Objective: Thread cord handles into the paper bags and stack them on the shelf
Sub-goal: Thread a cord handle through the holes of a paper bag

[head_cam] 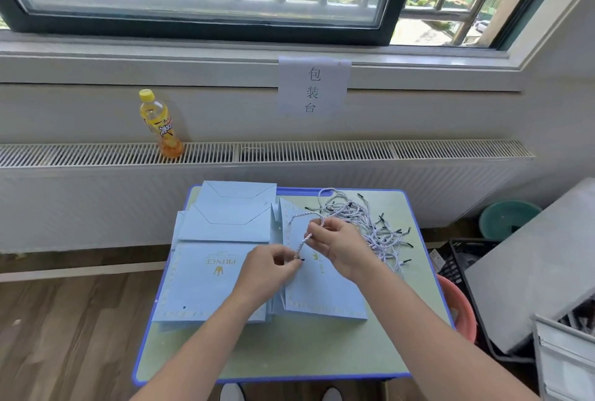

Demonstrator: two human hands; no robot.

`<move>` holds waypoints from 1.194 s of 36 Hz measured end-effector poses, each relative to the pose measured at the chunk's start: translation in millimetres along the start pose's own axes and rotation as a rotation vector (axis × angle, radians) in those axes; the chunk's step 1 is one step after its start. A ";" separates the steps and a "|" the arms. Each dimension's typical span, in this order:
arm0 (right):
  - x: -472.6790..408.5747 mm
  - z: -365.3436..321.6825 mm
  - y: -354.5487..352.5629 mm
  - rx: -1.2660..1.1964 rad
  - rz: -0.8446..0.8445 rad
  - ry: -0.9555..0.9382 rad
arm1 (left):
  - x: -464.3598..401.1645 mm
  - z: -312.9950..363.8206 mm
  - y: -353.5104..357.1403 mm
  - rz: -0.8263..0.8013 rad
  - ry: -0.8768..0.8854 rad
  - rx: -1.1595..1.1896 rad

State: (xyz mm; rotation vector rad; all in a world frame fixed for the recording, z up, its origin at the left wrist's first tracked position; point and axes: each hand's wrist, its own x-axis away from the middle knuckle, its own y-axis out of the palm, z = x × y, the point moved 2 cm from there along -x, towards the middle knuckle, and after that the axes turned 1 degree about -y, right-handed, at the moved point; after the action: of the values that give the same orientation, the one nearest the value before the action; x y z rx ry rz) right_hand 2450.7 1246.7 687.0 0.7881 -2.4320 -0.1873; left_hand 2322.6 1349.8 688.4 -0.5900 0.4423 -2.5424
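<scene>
Twisted striped cord (304,239) over flat matte paper bag (325,291)

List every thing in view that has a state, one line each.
left hand: pinching the cord's black tip
right hand: gripping the cord higher up
cord: held between both hands, not yet threaded
paper bag: flat on the table, under the hands
bag stack: folded flat, no handles
cord pile: loose, tangled
bottle: upright, capped
window: slid open at right
</scene>
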 end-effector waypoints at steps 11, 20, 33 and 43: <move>18.0 16.9 -17.6 0.878 0.165 -0.140 | -6.1 1.1 -0.2 0.061 -0.055 0.036; 29.9 20.7 -14.0 0.805 0.190 -0.315 | -8.9 -2.3 1.1 0.083 -0.099 0.064; 12.9 36.7 -3.5 0.991 0.009 -0.392 | -8.8 -0.1 3.7 0.068 -0.111 0.106; 17.1 37.2 -0.3 1.108 -0.028 -0.404 | -7.0 -3.4 4.8 0.057 -0.106 0.097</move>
State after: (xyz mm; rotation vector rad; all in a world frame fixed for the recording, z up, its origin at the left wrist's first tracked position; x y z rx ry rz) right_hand 2418.7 1235.1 664.3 1.3103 -2.8128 1.1919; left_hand 2328.3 1350.2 681.3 -0.6629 0.2917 -2.4491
